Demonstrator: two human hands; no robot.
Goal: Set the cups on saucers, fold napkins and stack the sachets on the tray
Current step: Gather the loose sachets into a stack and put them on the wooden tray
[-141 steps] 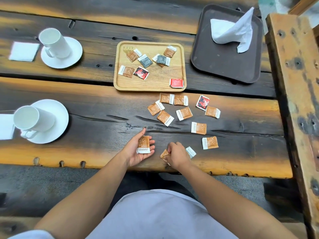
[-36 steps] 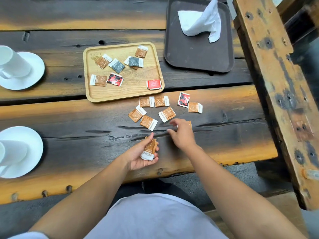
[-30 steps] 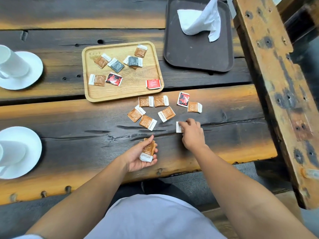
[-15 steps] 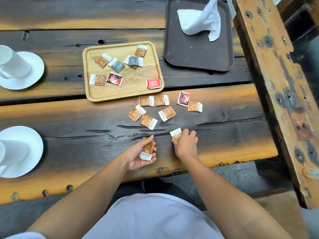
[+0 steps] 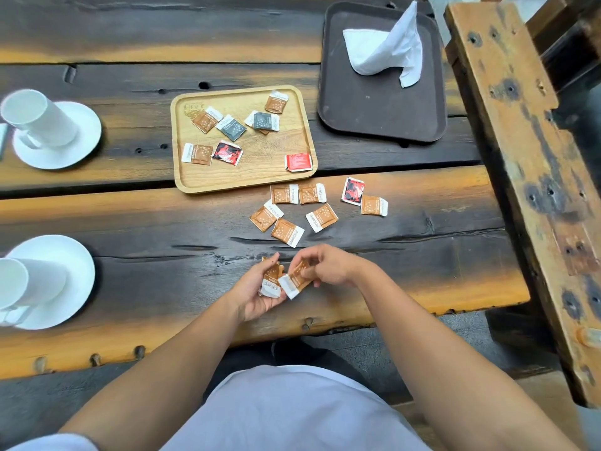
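My left hand (image 5: pixel 252 296) holds a small stack of brown sachets (image 5: pixel 270 283) near the table's front edge. My right hand (image 5: pixel 328 266) pinches one more brown sachet (image 5: pixel 296 278) and brings it against that stack. Several loose sachets (image 5: pixel 287 232) lie on the wood just beyond my hands, mostly brown, one red and black (image 5: pixel 353 189). The wooden tray (image 5: pixel 247 180) behind them carries several mixed sachets. Two white cups lie on their sides on white saucers: one at the left edge (image 5: pixel 48 284), one further back (image 5: pixel 57 135). A crumpled white napkin (image 5: pixel 387 48) sits on the dark tray (image 5: pixel 380 115).
A heavy wooden beam (image 5: pixel 527 157) runs along the right side of the table. The table's front edge (image 5: pixel 227 340) is just below my hands, with my lap under it. A bit of folded white napkin shows at the far left edge (image 5: pixel 1 141).
My right hand picked a brown sachet off the table and drew it back to the left hand's stack. The left hand stayed near the front edge, holding its stack.
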